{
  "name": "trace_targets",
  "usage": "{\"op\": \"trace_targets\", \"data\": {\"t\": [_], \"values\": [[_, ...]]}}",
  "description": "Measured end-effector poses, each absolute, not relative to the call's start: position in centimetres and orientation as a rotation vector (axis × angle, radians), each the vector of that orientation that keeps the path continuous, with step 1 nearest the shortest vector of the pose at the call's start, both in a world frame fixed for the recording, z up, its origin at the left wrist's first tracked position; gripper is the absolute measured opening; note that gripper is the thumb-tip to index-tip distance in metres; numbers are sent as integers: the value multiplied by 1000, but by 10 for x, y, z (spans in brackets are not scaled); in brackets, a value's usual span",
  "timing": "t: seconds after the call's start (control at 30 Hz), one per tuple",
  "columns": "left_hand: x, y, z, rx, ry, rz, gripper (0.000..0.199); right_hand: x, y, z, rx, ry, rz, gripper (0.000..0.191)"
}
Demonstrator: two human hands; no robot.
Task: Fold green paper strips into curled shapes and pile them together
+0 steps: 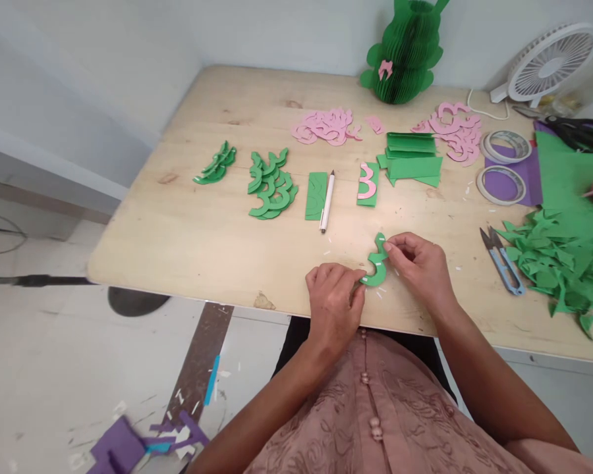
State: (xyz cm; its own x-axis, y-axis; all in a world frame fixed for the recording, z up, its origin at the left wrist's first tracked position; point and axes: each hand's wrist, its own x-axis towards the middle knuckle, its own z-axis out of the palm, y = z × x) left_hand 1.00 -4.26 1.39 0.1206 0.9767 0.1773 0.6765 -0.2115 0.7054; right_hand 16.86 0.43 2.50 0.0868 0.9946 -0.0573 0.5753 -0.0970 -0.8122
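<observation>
A curved green paper piece (378,263) with small white strips on it is held over the table (217,243) near its front edge. My left hand (333,296) pinches its lower left end. The fingers of my right hand (418,263) are closed on its upper right side. Just beyond lie a green rectangle with a drawn curve (316,196), a white pen (328,203) and a pink curved piece (367,182) on a green strip. Stacks of green curved cutouts (271,187) lie farther left.
Pink cutouts (329,126), folded green strips (410,158) and a green honeycomb paper figure (408,59) stand or lie farther back. On the right are tape rolls (501,185), snips (504,263), green scraps (563,257), black scissors (580,133) and a white fan (548,62).
</observation>
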Motion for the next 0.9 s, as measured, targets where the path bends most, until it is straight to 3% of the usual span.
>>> {"op": "trace_targets", "data": {"t": [0.9], "values": [[6,-50,14,1930,1583,980,19,167,6,24,-1763,-1567,826,26]]}}
